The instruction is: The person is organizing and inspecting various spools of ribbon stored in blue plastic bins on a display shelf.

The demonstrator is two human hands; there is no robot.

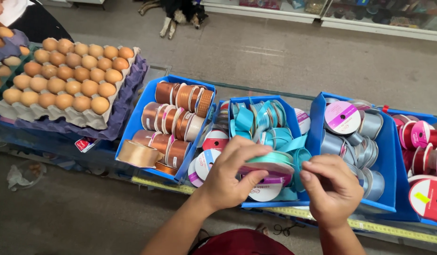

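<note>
Left hand (pixel 228 177) grip closed around mint ribbon spool (pixel 270 165), spool lying flat. Right hand (pixel 331 186) just beside its right edge, fingers curled; whether they pinch the ribbon end is unclear.

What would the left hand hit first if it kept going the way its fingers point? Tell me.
The left hand grips a teal ribbon spool, fingers pointing right. Straight on, it would probably meet the right hand first, just beyond the spool; depth between them is unclear.

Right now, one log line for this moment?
left hand: grips mint ribbon spool | right hand: pinching at spool edge | below: blue bin
</note>
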